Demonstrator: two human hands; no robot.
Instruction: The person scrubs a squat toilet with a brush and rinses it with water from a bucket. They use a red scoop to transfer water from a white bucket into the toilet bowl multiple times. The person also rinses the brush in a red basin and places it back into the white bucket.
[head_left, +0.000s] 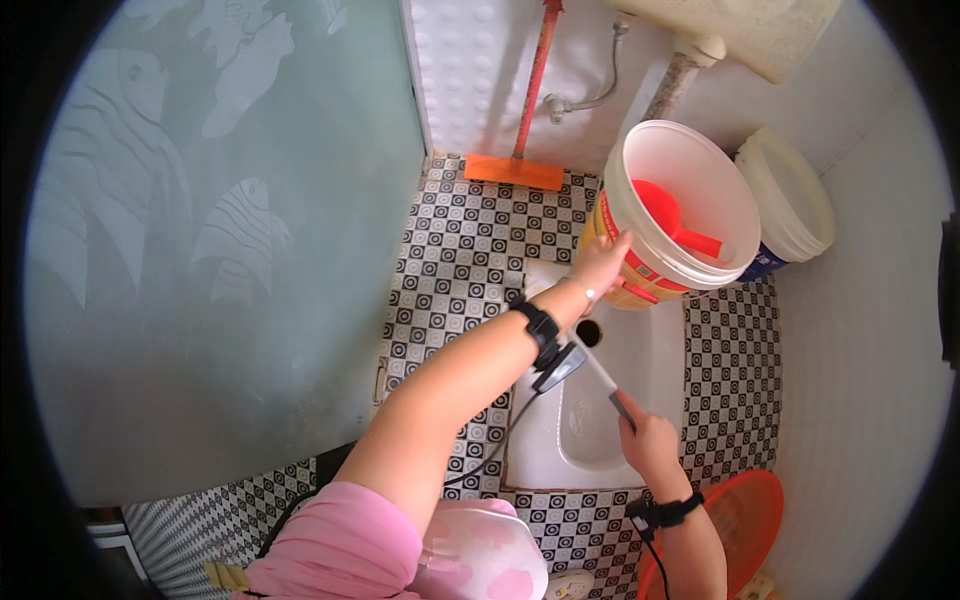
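My left hand (600, 266) holds a large white plastic bucket (690, 150) by its side, near the red grip of its wire handle. The bucket is tilted above the far end of a white squat toilet (622, 457). Inside it lies a red plastic dipper (656, 206). My right hand (649, 442) is closed round the dark grip of a thin brush-like tool (596, 367) with a pale shaft; its far end is hidden by my left forearm and the bucket. The toilet's dark drain hole (589, 332) shows beside the shaft.
A second white bucket (787, 195) stands by the right wall. An orange squeegee (514, 172) leans at the back wall, near a hose and a drain pipe (670, 86). An orange basin (757, 517) is at the lower right. A frosted glass door (300, 300) fills the left.
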